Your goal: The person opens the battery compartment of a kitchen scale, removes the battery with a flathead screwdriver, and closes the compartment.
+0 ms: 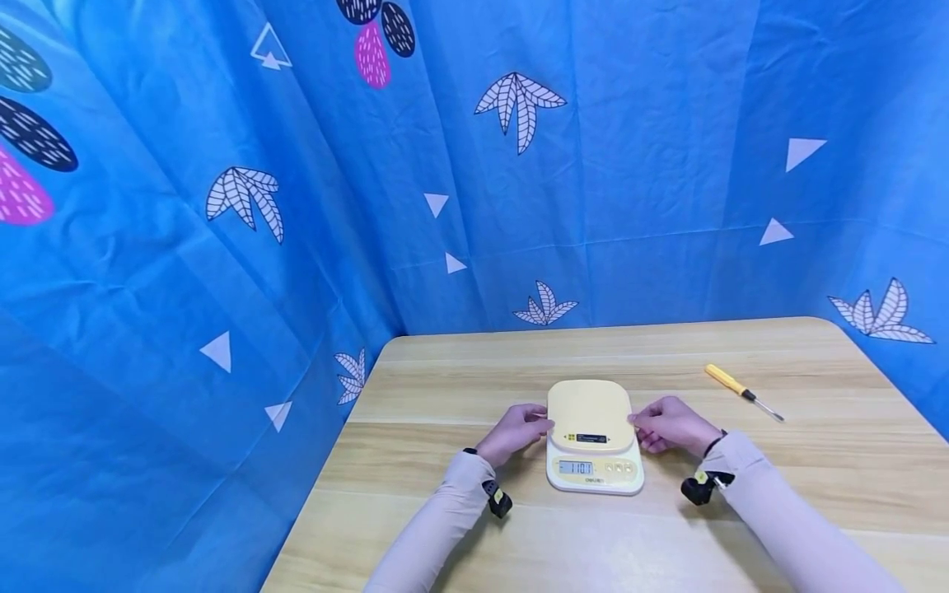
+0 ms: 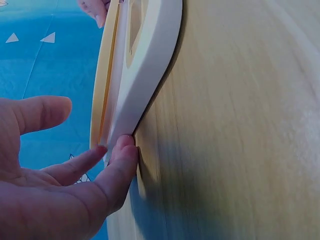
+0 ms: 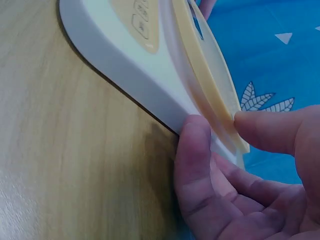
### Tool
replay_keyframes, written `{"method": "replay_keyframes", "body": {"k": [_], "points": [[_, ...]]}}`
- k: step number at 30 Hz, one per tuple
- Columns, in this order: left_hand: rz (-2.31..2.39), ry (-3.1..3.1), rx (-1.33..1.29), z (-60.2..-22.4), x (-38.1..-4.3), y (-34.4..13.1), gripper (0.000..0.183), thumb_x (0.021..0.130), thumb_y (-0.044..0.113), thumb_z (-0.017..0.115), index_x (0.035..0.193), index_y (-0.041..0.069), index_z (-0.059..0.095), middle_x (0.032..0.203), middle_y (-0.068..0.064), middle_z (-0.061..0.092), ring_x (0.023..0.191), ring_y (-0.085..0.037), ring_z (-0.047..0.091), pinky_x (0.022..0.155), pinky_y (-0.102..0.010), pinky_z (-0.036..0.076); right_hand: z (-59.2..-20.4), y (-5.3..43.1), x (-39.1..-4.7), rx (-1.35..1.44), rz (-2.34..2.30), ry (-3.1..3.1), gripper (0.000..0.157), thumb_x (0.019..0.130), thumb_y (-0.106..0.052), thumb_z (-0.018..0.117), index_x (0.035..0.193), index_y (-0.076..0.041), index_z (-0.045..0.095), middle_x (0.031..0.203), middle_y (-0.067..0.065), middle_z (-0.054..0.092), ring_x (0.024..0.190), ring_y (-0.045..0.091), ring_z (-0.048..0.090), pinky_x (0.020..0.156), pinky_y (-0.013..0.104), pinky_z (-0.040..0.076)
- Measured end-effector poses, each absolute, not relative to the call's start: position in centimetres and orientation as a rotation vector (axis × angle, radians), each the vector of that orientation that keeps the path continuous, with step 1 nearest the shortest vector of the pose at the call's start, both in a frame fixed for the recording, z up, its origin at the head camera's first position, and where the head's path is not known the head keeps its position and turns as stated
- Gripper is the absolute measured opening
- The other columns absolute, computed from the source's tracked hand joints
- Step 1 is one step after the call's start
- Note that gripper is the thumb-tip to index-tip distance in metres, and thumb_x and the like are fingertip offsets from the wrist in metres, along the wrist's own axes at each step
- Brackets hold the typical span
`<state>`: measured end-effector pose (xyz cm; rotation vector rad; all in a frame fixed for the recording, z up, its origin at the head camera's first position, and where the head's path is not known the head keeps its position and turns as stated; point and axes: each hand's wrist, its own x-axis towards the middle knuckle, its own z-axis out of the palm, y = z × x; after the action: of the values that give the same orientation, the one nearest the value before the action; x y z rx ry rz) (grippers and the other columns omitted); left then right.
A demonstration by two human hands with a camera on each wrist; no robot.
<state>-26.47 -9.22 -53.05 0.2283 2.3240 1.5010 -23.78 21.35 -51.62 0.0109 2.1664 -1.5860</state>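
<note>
A kitchen scale (image 1: 589, 403) with a pale yellow weighing plate and a white base sits on the wooden table, digits showing on its front display. At its left side is my left hand (image 1: 515, 431). In the left wrist view the left fingertips (image 2: 124, 145) touch the edge of the white base (image 2: 150, 65), while the thumb (image 2: 50, 111) stands apart from the plate. My right hand (image 1: 673, 424) grips the opposite side. The right wrist view has its thumb (image 3: 265, 127) against the plate's rim (image 3: 212, 90) and a finger (image 3: 195, 145) against the base.
A screwdriver (image 1: 730, 385) with a yellow handle lies on the table (image 1: 460, 379), to the right and behind the scale. Blue patterned cloth (image 1: 638, 189) hangs along the back and left of the table. Each wrist wears a small black camera (image 1: 697, 489).
</note>
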Motion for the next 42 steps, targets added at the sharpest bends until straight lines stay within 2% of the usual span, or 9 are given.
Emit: {"method": "replay_keyframes", "body": {"k": [6,14,20,23,26,33,42], "points": [[1.539,2.269,0.189,-52.8,-26.5,-9.3,0.052,0.095,0.022,0.07,0.136,-0.008,0.058,0.129,-0.02,0.067,0.109,-0.022,0.068,0.1,-0.037,0.061,-51.8,21.2,-23.9,0.034,-1.57,2.25,0.032,0.101,-0.013,0.063,0.118,0.014,0.058,0.086,0.01,0.068,0.073,0.016,0.067,0.064,0.027,0.064],[1.623,2.099,0.05,-52.6,-27.0,-9.2,0.053,0.097,0.016,0.068,0.139,-0.012,0.053,0.125,-0.017,0.066,0.1,-0.015,0.064,0.099,-0.03,0.061,-51.8,21.2,-24.1,0.018,-1.507,2.304,0.025,0.101,-0.014,0.063,0.109,0.01,0.065,0.083,0.008,0.067,0.073,0.015,0.064,0.064,0.029,0.064],[1.69,2.059,0.014,-52.4,-27.0,-8.6,0.05,0.096,0.009,0.066,0.138,-0.014,0.051,0.13,-0.022,0.063,0.106,-0.02,0.064,0.103,-0.036,0.06,-51.6,21.5,-24.1,-0.036,-1.589,2.217,0.022,0.1,-0.013,0.064,0.105,0.009,0.064,0.085,0.005,0.064,0.076,0.014,0.062,0.065,0.025,0.062],[1.72,2.061,0.021,-52.1,-27.0,-8.5,0.046,0.098,0.006,0.064,0.138,-0.014,0.051,0.133,-0.025,0.062,0.112,-0.025,0.066,0.105,-0.04,0.06,-51.5,21.7,-24.3,-0.082,-1.654,2.15,0.021,0.099,-0.01,0.064,0.106,0.009,0.063,0.088,0.005,0.064,0.075,0.013,0.062,0.065,0.023,0.06],[1.724,2.081,0.028,-51.8,-26.9,-8.7,0.041,0.099,0.004,0.063,0.136,-0.011,0.054,0.131,-0.024,0.064,0.111,-0.027,0.068,0.103,-0.039,0.061,-51.5,21.8,-24.3,-0.11,-1.694,2.109,0.024,0.099,-0.01,0.063,0.109,0.012,0.062,0.09,0.005,0.066,0.074,0.012,0.062,0.064,0.022,0.059],[1.758,2.095,0.085,-51.6,-27.0,-9.3,0.032,0.095,0.002,0.068,0.125,-0.008,0.063,0.119,-0.019,0.069,0.097,-0.019,0.071,0.095,-0.036,0.065,-51.1,22.2,-24.1,-0.117,-1.718,2.108,0.035,0.103,-0.012,0.059,0.121,0.018,0.058,0.101,0.009,0.074,0.088,0.014,0.07,0.079,0.03,0.066],[1.836,2.061,0.183,-50.6,-27.9,-10.2,0.025,0.092,0.004,0.074,0.116,-0.004,0.069,0.105,-0.007,0.071,0.087,-0.014,0.067,0.09,-0.037,0.065,-50.5,22.7,-24.5,-0.168,-1.838,2.08,0.034,0.1,-0.01,0.065,0.122,0.014,0.055,0.101,0.003,0.073,0.091,0.011,0.073,0.091,0.034,0.066]]}}
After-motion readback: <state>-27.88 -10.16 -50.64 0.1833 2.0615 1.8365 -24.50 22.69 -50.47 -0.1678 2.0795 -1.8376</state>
